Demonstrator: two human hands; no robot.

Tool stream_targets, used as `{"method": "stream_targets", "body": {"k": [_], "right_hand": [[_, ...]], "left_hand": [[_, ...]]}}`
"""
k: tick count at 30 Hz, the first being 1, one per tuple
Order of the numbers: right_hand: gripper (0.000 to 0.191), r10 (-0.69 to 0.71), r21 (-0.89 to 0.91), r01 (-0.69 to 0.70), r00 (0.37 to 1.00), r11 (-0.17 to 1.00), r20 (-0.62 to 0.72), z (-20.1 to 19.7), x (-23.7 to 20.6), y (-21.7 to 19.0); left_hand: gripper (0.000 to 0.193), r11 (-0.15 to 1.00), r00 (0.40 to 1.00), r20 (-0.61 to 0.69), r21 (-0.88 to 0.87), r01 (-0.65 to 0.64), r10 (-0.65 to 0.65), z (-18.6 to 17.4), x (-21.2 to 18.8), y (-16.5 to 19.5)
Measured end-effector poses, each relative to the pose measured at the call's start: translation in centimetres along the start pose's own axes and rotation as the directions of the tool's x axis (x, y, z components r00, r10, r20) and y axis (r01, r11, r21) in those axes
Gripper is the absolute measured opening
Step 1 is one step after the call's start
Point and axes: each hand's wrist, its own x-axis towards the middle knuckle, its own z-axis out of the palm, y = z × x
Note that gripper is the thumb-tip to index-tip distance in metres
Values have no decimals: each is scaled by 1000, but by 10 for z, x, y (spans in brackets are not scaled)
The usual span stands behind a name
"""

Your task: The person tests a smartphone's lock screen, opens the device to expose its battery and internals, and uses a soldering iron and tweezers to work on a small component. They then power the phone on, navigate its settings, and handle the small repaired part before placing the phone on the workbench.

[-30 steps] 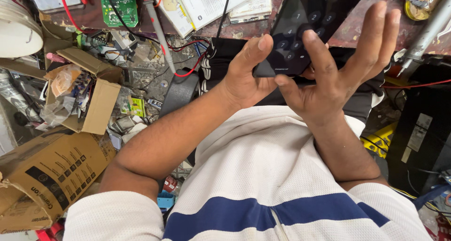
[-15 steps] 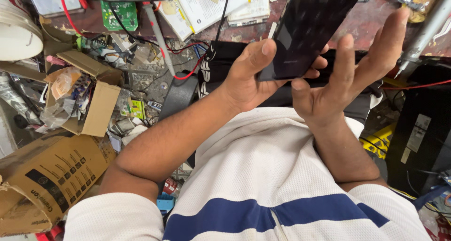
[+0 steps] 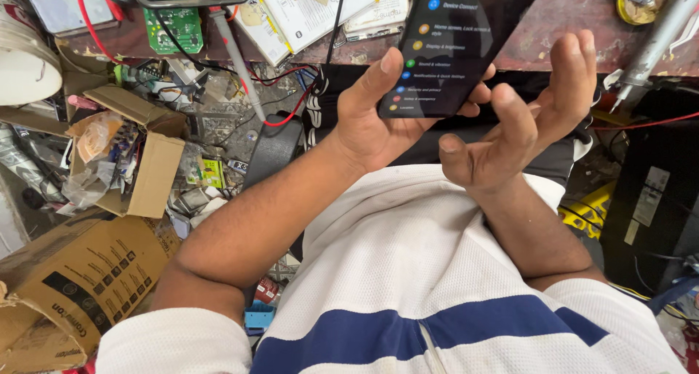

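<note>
Left hand point(image 3: 378, 123) fingers clamped on the phone point(image 3: 459, 42): thumb point(image 3: 380, 75) pressed along its left edge, other fingertips wrapped round the right edge and showing just past it near the lower corner. Phone held up over the lap, tilted, top end cut off by the frame; screen lit, dark background, a column of small coloured round icons with text lines beside each. Right hand point(image 3: 517, 126) holds nothing: fingers spread apart and loosely curled, palm turned toward the phone, thumb point(image 3: 466, 159) pointing left just below the phone's lower edge, not touching as far as I can tell. Both forearms come up from a white shirt with a blue band point(image 3: 408, 272). Behind the phone, a worn reddish bench top point(image 3: 553, 39) with open booklets point(image 3: 320, 10) and a black cable running over them. Further left on the bench, a green circuit board point(image 3: 173, 28) under a grey device, red wire point(image 3: 84, 21) looping past it. Floor left of the person is a heap of clutter: open cardboard box point(image 3: 145, 163) stuffed with plastic wrap and parts, a bigger crushed cardboard carton point(image 3: 65, 286) at lower left. Grey metal tube point(image 3: 655, 32) angled down at the upper right, black case point(image 3: 648, 199) below it.
</note>
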Motion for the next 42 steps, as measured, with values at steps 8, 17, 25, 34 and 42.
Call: {"method": "stream_targets", "body": {"k": [8, 17, 25, 34, 42], "right_hand": [[55, 2, -78, 0, 1000, 997, 22, -4, 10, -2], [50, -71, -174, 84, 994, 981, 79, -7, 4, -5], [59, -64, -225, 82, 994, 971, 84, -5, 5, -5], [66, -57, -218, 61, 998, 974, 23, -2, 1, 5], [58, -76, -232, 83, 996, 969, 38, 1, -2, 4]], "left_hand": [[69, 999, 999, -32, 33, 11, -10, -2, -1, 1], [71, 1000, 999, -39, 14, -10, 10, 1, 2, -1], [69, 1000, 998, -67, 16, -4, 5, 0, 0, -1], [71, 998, 999, -37, 62, -1, 4, -1, 1, -2], [72, 1000, 998, -64, 5, -9, 9, -2, 0, -4]]}}
